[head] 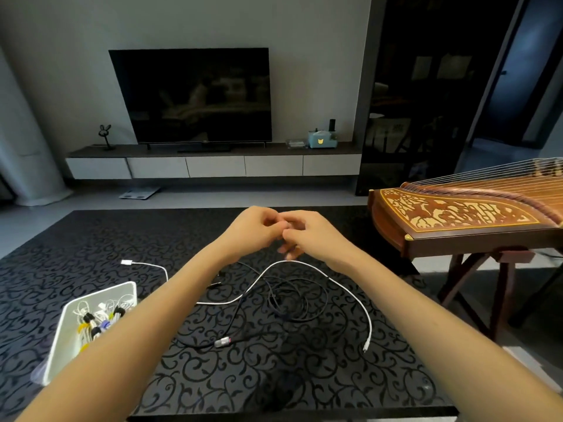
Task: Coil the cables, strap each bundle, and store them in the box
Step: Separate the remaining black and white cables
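My left hand (253, 229) and my right hand (307, 236) are raised above the far middle of the table, fingers curled and fingertips touching each other. I see nothing held between them. Under them a long white cable (347, 287) lies loose across the table, its highest bend just below my right fingers. A black cable (292, 300) lies tangled in loose loops beneath it, ending in a silver plug (222, 341). A white box (61, 339) stands at the near left, partly behind my left forearm. It holds several strapped cable bundles (97, 318).
The table (91, 239) has a black patterned top. A wooden zither (457, 214) on a stand is close at the right, beyond the table's edge. A TV (192, 95) and low cabinet stand at the far wall.
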Tool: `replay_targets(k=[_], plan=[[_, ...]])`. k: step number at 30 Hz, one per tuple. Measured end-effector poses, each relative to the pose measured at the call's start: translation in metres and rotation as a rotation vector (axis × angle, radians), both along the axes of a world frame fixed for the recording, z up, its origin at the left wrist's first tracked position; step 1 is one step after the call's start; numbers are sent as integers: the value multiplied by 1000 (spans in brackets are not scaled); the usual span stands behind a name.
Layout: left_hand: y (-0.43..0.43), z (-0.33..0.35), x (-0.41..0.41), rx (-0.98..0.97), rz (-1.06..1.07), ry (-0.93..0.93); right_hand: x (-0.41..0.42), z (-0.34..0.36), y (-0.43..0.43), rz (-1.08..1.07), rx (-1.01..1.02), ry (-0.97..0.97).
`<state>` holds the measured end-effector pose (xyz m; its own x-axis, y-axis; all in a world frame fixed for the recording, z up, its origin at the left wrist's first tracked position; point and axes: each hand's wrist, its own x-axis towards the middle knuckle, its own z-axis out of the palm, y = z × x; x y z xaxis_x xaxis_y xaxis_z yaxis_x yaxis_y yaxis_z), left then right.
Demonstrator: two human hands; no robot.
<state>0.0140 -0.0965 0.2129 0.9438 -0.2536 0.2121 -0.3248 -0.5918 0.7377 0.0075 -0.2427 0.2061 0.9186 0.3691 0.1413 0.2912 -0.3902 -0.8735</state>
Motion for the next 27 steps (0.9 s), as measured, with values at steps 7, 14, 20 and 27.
replay_targets(k=[7,14,20,27], plan=[[47,-12,-17,-58,-58,87,3,-7,-41,-208,130,33],[38,-43,-34,-1025,-294,445,-16,-53,-47,160,621,611],[19,-50,-28,-1304,-21,339,-34,-90,-30,64,798,799],[8,-72,-24,-904,15,395,-41,-90,-17,-38,715,798]])
